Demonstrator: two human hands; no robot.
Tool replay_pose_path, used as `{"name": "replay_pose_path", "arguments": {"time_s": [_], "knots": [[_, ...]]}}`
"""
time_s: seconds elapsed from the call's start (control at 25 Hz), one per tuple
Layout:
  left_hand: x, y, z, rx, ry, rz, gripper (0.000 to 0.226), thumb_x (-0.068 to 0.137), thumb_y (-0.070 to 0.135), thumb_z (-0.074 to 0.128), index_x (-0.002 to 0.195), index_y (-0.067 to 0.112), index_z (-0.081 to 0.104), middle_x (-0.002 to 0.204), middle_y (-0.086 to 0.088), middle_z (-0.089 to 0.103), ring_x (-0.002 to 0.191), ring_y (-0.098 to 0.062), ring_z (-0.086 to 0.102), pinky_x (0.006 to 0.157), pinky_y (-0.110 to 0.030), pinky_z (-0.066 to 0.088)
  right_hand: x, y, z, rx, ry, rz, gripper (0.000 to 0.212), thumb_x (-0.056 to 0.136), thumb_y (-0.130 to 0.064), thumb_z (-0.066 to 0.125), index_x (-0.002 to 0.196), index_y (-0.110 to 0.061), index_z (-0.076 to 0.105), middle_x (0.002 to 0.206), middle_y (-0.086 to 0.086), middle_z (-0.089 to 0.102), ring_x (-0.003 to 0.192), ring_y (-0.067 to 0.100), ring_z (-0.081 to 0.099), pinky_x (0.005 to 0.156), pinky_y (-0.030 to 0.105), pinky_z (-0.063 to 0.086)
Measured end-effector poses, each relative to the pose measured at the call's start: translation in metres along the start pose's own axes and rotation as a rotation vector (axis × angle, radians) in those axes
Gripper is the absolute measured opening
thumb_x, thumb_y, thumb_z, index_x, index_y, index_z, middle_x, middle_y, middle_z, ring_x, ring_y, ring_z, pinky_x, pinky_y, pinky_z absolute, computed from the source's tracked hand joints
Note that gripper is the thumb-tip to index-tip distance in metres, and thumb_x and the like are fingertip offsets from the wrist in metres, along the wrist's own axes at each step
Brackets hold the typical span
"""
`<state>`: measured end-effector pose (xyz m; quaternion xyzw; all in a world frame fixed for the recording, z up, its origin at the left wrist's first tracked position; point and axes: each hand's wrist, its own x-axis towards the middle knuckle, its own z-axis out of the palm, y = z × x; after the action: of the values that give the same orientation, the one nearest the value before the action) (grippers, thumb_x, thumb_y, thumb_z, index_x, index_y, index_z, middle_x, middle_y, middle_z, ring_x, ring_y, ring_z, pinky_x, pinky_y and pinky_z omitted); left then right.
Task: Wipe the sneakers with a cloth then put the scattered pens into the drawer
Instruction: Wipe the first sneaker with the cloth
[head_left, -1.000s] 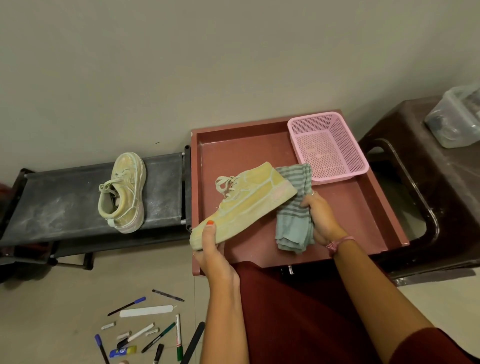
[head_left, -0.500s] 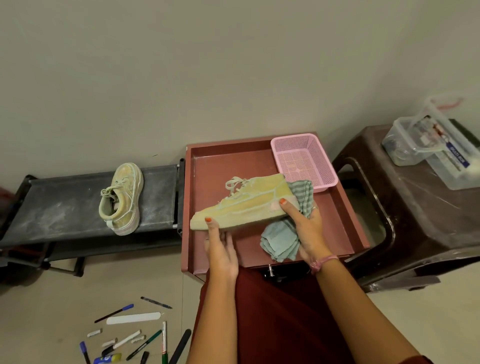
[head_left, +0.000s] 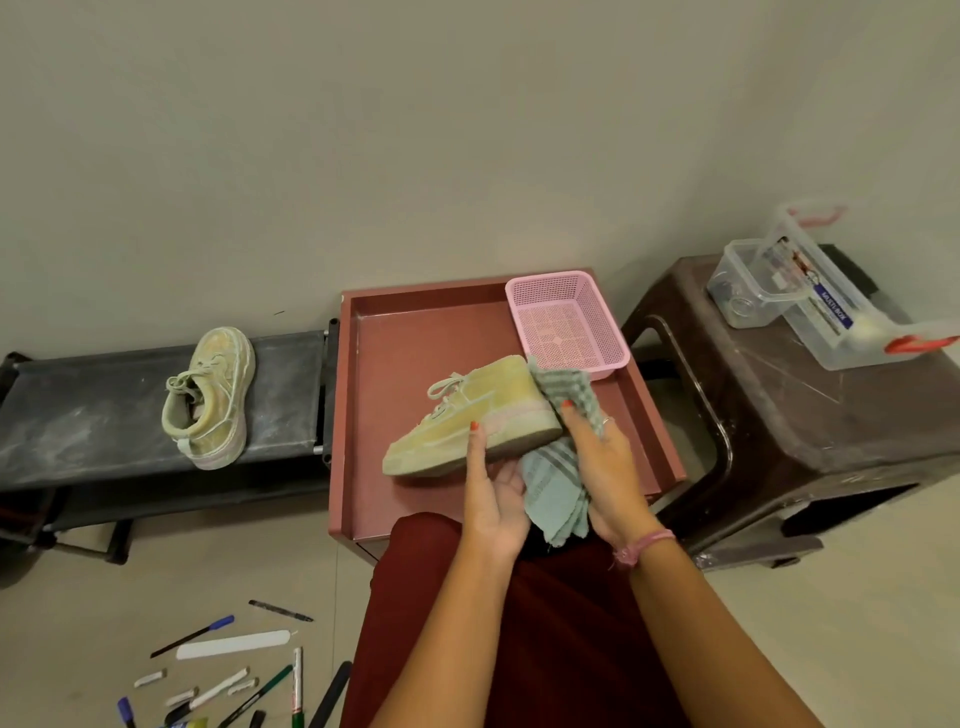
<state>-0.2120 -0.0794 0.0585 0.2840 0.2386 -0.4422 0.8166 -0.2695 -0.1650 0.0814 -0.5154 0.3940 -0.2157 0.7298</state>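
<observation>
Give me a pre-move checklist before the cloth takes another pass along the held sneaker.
1. Sneaker held: left hand grips the held sneaker from below, thumb on its side. Ok.
2. Cloth in hand: right hand holds the cloth against the sneaker's heel end. Ok.
3. Room to work: the sneaker is above the red tray, apart from the pink basket. Ok.
4. Sneaker clean: pale smears show on its side. Not ok.
5. Second sneaker: lies dusty on the black rack. Not ok.
6. Pens: scattered on the floor. Not ok.
</observation>
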Motion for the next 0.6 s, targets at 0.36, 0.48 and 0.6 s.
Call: {"name": "replay_pose_path", "arguments": {"time_s": [0.36, 0.48, 0.6], "knots": [[0.011, 0.001, -0.012, -0.109, -0.090, -0.014, 0.050, 0.084, 0.044, 0.060, 0.119, 0.010, 0.065, 0.121, -0.010, 0.065, 0.104, -0.022, 0.066, 0.103, -0.037, 0.046, -0.018, 0.003, 0.041, -1.030, -0.072, -0.527, 0.055, 0.090, -0.039, 0.028, 0.141, -0.022, 0.041, 0.149, -0.006, 0.037, 0.140, 0.016, 0.030, 0.112, 0.032, 0.030], [0.013, 0.007, -0.020, -0.079, -0.213, 0.066, 0.036, 0.087, 0.038, 0.049, 0.103, 0.021, 0.077, 0.116, 0.001, 0.070, 0.109, -0.014, 0.065, 0.097, -0.029, 0.050, -0.028, 0.020, 0.042, -1.443, -0.060, -0.857, 0.056, 0.086, -0.035, 0.037, 0.139, -0.019, 0.047, 0.149, -0.002, 0.039, 0.141, 0.027, 0.028, 0.115, 0.045, 0.025], [0.008, 0.008, -0.018, -0.156, -0.168, -0.037, 0.040, 0.084, 0.039, 0.056, 0.108, 0.013, 0.074, 0.119, -0.008, 0.068, 0.109, -0.021, 0.065, 0.101, -0.035, 0.048, -0.012, 0.012, 0.045, -1.509, -0.086, -0.808, 0.056, 0.086, -0.034, 0.035, 0.135, -0.012, 0.051, 0.146, 0.003, 0.045, 0.138, 0.030, 0.034, 0.110, 0.049, 0.034]]}}
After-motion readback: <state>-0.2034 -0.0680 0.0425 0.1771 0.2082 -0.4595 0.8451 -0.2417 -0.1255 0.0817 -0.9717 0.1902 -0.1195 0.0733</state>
